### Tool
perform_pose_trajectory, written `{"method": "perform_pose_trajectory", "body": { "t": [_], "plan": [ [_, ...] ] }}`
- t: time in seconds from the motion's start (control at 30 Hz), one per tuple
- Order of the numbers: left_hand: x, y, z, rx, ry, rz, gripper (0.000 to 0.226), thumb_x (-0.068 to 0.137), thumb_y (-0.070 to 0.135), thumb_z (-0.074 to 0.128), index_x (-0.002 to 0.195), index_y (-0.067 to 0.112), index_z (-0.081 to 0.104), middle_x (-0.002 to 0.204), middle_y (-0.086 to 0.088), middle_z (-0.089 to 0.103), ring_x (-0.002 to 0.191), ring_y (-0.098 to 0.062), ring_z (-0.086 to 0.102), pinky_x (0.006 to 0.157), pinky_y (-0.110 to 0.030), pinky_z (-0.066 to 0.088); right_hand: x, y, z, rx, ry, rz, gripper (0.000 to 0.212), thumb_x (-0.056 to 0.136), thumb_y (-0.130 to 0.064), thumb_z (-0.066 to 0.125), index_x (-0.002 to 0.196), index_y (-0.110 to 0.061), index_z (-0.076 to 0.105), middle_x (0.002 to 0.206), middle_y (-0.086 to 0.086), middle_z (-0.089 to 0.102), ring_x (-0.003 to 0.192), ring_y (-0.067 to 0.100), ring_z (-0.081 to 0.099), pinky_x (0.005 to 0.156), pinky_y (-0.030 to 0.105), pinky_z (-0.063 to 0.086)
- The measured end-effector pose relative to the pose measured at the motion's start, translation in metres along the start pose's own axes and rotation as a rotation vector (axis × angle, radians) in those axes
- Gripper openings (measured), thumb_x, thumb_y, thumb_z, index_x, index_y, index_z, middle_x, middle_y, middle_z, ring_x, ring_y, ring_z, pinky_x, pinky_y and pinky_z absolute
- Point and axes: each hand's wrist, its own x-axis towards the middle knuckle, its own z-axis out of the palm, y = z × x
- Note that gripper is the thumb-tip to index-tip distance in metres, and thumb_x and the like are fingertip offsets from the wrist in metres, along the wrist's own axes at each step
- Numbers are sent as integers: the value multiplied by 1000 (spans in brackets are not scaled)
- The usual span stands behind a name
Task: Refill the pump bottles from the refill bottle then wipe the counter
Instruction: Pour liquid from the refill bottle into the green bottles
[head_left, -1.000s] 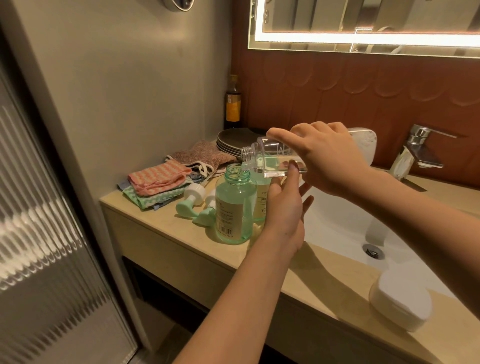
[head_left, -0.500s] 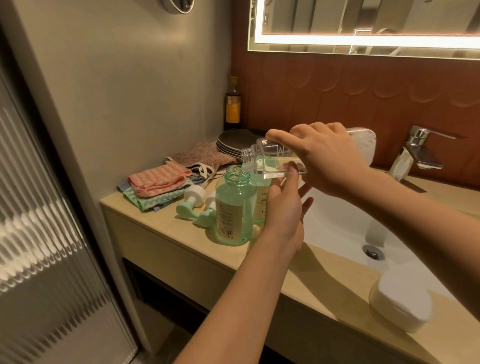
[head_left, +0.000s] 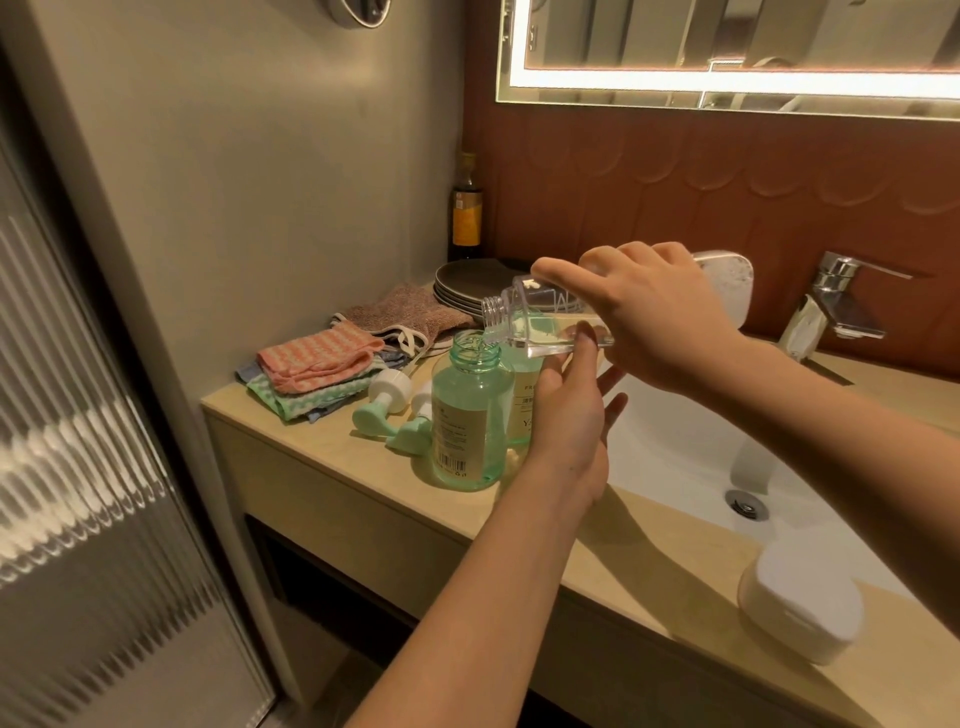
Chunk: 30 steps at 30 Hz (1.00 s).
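Your left hand (head_left: 566, 421), grip apart with fingers straight, rests against the front pump bottle (head_left: 467, 415) at frame centre on the desk (head_left: 332, 467), likely to steady it. Above, your right hand (head_left: 660, 312) has its grip clamped on the tilted refill bottle (head_left: 540, 325), whose neck is over that open mouth for pouring. Count two pump bottles, two pump heads (head_left: 384, 397) lying to their left, and one cloth pile (head_left: 311, 364) beyond.

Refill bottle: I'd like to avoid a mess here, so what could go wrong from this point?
The refill bottle, tilted in the right hand, pours into the narrow mouth of the green bottle; a small drift could spill onto the counter. The green bottle stands uncapped near the counter's front edge, the left hand beside it; a bump might tip it.
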Motion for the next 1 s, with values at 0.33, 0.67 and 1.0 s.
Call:
{"method": "perform_pose_trajectory", "body": {
  "t": [0.33, 0.67, 1.0],
  "plan": [
    [0, 1, 0, -4, -8, 0, 41, 98, 37, 41, 135, 18, 41, 112, 4, 58, 101, -13, 60, 95, -33, 48, 0, 0, 0, -11, 0, 3, 76, 92, -19, 60, 149, -34, 12, 125, 8, 52, 107, 25, 51, 87, 35, 40],
    [-1, 1, 0, -18, -4, -2, 43, 98, 36, 42, 137, 17, 40, 124, 0, 57, 102, -13, 60, 95, -33, 48, 1, 1, 0, -21, 9, -13, 73, 92, -17, 57, 148, -34, 14, 122, 8, 54, 104, 26, 53, 86, 39, 44],
    [-1, 1, 1, -37, -14, -6, 45, 98, 36, 42, 140, 18, 38, 113, 5, 58, 99, -13, 60, 93, -33, 48, 2, 3, 2, -40, 11, -26, 74, 91, -18, 59, 148, -33, 15, 119, 9, 55, 100, 27, 54, 83, 41, 45]
  ]
}}
